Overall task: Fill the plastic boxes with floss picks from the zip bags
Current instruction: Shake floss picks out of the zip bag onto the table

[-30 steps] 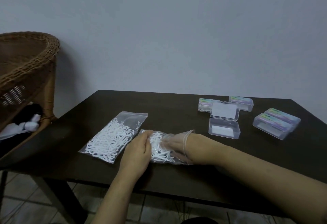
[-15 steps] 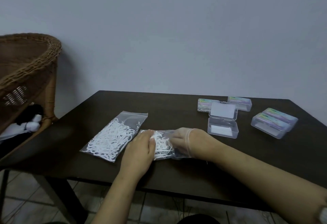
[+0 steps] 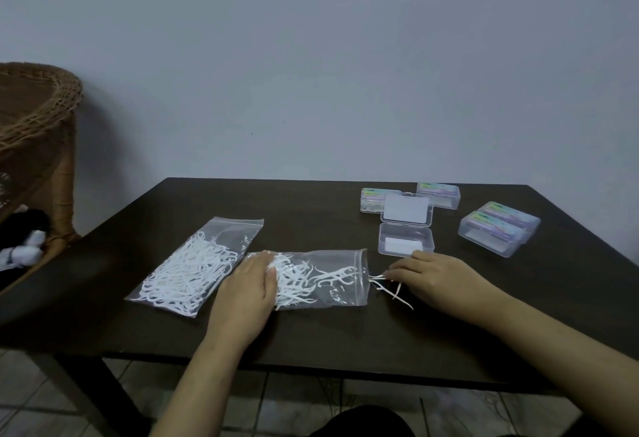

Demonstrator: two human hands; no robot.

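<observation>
Beside the open zip bag point(image 3: 321, 277), the left hand point(image 3: 247, 293) presses its closed end while the right hand point(image 3: 437, 279) pinches light, slippery, tangle-prone floss picks point(image 3: 390, 286) by their stiff handles.

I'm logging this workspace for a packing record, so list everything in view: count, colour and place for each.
zip bags: 2, clear; full bag lying front-left on the table, second bag at front centre, mouth open toward the right.
floss picks: many, white, inside both bags; a few pulled picks lie just outside the second bag's mouth.
open plastic box: 1, clear, lid up, right of centre.
closed plastic boxes: 4, clear with pastel labels; two behind the open box, two at far right.
table: 1, dark brown.
wicker chair: 1, brown, far left, with black and white cloth on it.
left hand: resting on the second bag.
right hand: pinching the pulled picks.
</observation>
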